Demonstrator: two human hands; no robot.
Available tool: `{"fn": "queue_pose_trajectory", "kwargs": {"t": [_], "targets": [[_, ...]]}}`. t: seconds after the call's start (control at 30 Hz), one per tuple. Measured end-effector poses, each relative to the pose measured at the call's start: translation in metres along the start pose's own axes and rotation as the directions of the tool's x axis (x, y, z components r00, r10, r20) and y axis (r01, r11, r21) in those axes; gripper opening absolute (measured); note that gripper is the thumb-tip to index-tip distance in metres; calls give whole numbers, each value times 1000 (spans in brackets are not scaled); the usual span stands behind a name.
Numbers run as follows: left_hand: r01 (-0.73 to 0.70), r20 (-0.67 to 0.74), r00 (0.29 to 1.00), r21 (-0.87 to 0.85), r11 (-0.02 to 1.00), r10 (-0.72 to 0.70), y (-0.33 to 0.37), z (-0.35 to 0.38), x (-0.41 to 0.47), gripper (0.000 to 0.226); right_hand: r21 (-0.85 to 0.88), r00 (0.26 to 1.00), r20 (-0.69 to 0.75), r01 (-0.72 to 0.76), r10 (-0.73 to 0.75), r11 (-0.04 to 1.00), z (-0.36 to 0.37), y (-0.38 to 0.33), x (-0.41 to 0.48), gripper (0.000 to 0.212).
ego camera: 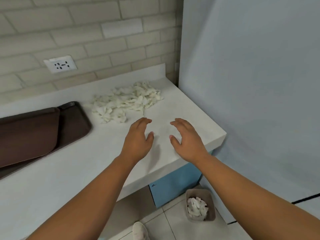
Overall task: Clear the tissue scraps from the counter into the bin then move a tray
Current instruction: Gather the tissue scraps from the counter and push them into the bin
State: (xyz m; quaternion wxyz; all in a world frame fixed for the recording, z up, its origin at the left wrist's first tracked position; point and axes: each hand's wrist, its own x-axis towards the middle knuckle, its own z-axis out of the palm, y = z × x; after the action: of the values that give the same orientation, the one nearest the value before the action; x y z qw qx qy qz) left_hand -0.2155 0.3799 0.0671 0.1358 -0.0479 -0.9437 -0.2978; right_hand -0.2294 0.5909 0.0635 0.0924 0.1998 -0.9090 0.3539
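Grips hover apart over the table (69, 170) corner: left grip (138, 137) and right grip (186, 139) both relaxed, fingers spread, holding nothing. Just beyond them tissue scraps (126, 103) lie heaped; a brown tray (76, 123) sits farther left; the bin (212, 212) on the floor holds more scraps.

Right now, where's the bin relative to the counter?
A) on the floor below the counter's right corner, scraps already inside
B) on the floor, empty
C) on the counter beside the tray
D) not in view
A: the bin stands on the tiled floor below the counter corner, by the blue cabinet, with white tissue scraps already in it; a bigger pile of scraps is on the counter.
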Motion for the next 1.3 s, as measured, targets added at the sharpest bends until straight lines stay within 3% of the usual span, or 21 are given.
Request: {"fn": "queue_pose_trajectory", "kwargs": {"t": [0.33,0.53,0.7,0.8,0.93,1.03,1.13,1.2,1.3], "targets": [[166,-39,986,87,982,-163,-157,-61,38,45,-29,977,214,22,-15,999,128,-57,113,44],[224,-31,975,96,970,-222,-220,-82,49,44,-118,968,231,-71,97,990,197,-73,166,45],[227,-44,974,70,971,-224,-250,-92,54,42,-293,967,225,-49,118,955,236,-76,193,50],[221,-61,974,48,974,-218,-260,-95,60,40,-348,969,217,-40,122,937,249,-73,202,35],[194,-63,979,28,981,-192,-264,-97,68,37,-294,983,177,2,53,956,255,-67,206,17],[163,-34,986,42,986,-162,-265,-90,77,34,-140,991,130,-9,28,990,251,-65,208,20],[144,8,989,87,986,-146,-260,-78,88,37,-20,994,66,-88,89,996,241,-67,209,25],[136,43,989,108,985,-141,-254,-68,95,41,-3,992,51,-119,119,993,232,-67,210,13],[121,100,985,161,980,-138,-249,-51,105,46,20,987,46,-156,155,988,217,-65,210,16]]}}
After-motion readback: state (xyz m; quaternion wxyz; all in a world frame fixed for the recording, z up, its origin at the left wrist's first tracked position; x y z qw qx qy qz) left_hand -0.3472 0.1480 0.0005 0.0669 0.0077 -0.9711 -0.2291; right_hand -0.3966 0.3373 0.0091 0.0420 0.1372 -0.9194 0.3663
